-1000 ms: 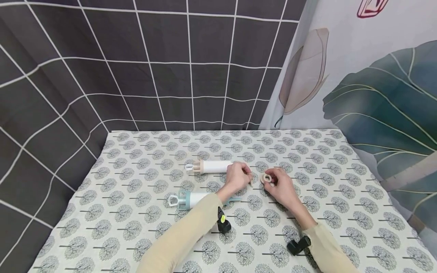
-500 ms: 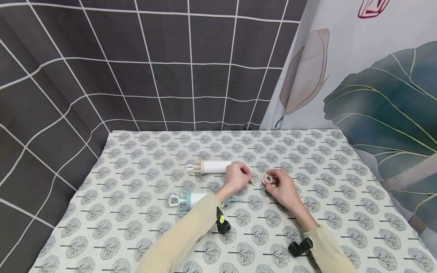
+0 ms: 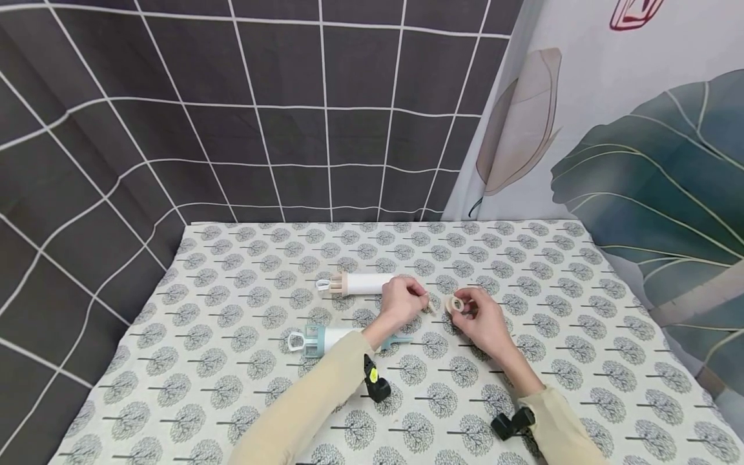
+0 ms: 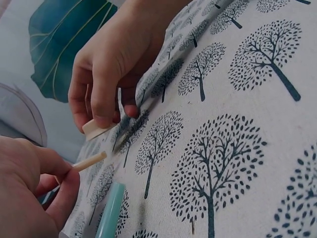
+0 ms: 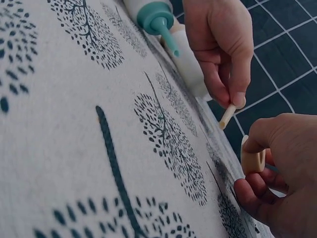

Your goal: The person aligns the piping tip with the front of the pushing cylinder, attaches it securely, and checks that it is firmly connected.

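Thin beige tube (image 5: 228, 116): pinched in the left hand (image 3: 403, 300), free end projecting, right of centre in the head view. Cream ring (image 5: 253, 162): gripped by the right hand (image 3: 482, 320), opening exposed, farther right in the frame, near the tube but apart from it.

I seem to be in a draped corner fitted out for recording, though whether it belongs to a home or a studio I can't tell. A dark curtain (image 3: 354, 71) with a white grid hangs in soft folds behind and to the left, meeting a pale leaf-print hanging (image 3: 651, 161) on the right. A tree-print tablecloth (image 3: 581, 394) spreads out before them, and a small black camera (image 3: 379, 389) sits at each wrist.
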`<state>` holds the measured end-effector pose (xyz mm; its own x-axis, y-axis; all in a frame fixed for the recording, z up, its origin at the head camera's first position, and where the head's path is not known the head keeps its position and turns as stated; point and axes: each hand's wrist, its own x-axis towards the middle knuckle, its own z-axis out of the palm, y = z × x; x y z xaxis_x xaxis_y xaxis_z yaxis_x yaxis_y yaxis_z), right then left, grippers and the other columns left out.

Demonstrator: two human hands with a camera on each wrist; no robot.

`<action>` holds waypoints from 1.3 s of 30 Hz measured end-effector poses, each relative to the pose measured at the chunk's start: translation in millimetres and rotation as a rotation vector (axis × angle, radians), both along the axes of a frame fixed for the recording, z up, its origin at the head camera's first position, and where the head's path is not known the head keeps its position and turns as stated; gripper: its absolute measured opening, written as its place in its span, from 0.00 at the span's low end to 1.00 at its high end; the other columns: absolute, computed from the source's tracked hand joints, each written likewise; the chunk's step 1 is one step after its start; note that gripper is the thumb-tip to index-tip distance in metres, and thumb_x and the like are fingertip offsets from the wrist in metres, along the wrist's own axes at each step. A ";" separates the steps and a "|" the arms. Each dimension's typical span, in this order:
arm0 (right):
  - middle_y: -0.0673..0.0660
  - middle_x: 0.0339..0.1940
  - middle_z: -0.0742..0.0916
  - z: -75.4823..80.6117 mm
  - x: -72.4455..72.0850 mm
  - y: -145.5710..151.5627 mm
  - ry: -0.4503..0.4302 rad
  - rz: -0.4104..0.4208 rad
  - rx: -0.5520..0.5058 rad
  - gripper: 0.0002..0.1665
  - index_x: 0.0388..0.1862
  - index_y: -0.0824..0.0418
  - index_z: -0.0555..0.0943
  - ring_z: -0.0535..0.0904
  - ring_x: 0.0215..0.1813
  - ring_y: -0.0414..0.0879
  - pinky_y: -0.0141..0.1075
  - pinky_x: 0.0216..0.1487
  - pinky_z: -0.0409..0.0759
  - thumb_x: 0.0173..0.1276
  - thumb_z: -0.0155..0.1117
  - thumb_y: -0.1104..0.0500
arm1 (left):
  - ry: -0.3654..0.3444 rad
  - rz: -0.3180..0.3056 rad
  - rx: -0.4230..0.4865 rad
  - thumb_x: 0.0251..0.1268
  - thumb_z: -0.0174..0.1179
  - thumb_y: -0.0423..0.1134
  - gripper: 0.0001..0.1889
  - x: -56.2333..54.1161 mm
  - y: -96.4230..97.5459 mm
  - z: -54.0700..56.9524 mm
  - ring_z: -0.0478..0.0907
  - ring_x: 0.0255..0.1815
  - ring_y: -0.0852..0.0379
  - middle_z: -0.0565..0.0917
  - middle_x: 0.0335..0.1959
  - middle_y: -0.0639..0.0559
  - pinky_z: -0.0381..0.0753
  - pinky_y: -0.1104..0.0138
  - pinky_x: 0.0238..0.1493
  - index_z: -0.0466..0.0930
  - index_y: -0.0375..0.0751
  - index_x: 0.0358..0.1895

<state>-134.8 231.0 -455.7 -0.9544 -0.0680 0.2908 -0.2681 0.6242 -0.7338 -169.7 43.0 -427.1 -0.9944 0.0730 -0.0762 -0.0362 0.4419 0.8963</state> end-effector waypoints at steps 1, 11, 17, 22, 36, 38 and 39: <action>0.59 0.38 0.81 0.3 0.3 -0.1 -0.002 -0.001 -0.004 0.23 0.49 0.70 0.79 0.79 0.38 0.51 0.31 0.36 0.80 0.52 0.72 0.73 | -0.006 0.001 0.007 0.52 0.72 0.29 0.07 0.4 -0.3 0.5 0.77 0.26 0.61 0.81 0.23 0.59 0.77 0.68 0.39 0.84 0.44 0.27; 0.61 0.39 0.81 6.9 4.7 -1.3 -0.033 0.006 -0.040 0.22 0.49 0.70 0.78 0.79 0.39 0.53 0.28 0.36 0.79 0.54 0.71 0.73 | -0.011 0.034 0.073 0.51 0.72 0.28 0.06 3.8 -4.3 2.2 0.78 0.26 0.61 0.82 0.24 0.58 0.79 0.72 0.34 0.85 0.42 0.27; 0.61 0.40 0.81 9.2 6.3 -2.0 -0.048 0.011 -0.050 0.23 0.50 0.69 0.77 0.79 0.40 0.53 0.28 0.37 0.80 0.53 0.71 0.73 | -0.031 0.052 0.120 0.51 0.72 0.28 0.06 6.6 -6.7 5.1 0.78 0.26 0.60 0.83 0.25 0.57 0.79 0.71 0.33 0.85 0.42 0.28; 0.62 0.41 0.82 13.5 8.9 -4.2 -0.060 0.033 -0.083 0.23 0.50 0.70 0.76 0.79 0.41 0.52 0.29 0.39 0.81 0.54 0.70 0.73 | -0.039 0.054 0.147 0.52 0.72 0.29 0.06 10.1 -8.5 8.6 0.78 0.27 0.59 0.83 0.25 0.56 0.79 0.70 0.34 0.85 0.43 0.29; 0.60 0.39 0.82 22.1 17.0 -9.8 -0.114 0.053 -0.147 0.22 0.50 0.67 0.76 0.77 0.37 0.50 0.29 0.36 0.79 0.57 0.70 0.73 | -0.083 0.072 0.262 0.53 0.72 0.30 0.05 19.2 -14.9 13.0 0.80 0.30 0.58 0.83 0.29 0.54 0.81 0.69 0.36 0.85 0.41 0.32; 0.60 0.39 0.82 22.6 17.8 -10.6 -0.118 0.059 -0.158 0.22 0.50 0.68 0.75 0.77 0.36 0.49 0.29 0.35 0.79 0.57 0.70 0.73 | -0.095 0.083 0.279 0.53 0.72 0.30 0.06 20.0 -15.4 13.1 0.80 0.30 0.58 0.84 0.30 0.54 0.81 0.69 0.36 0.85 0.41 0.32; 0.60 0.39 0.82 22.3 17.9 -10.8 -0.121 0.060 -0.160 0.22 0.50 0.68 0.75 0.77 0.36 0.49 0.29 0.35 0.79 0.57 0.69 0.73 | -0.097 0.087 0.288 0.53 0.72 0.29 0.06 20.5 -15.6 13.4 0.80 0.30 0.58 0.84 0.30 0.54 0.81 0.69 0.36 0.85 0.41 0.32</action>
<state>-116.9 220.2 -433.5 -0.9786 -0.0879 0.1861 -0.2053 0.4829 -0.8513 -149.3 27.3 -413.7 -0.9870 0.0198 -0.1596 -0.1544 0.1617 0.9747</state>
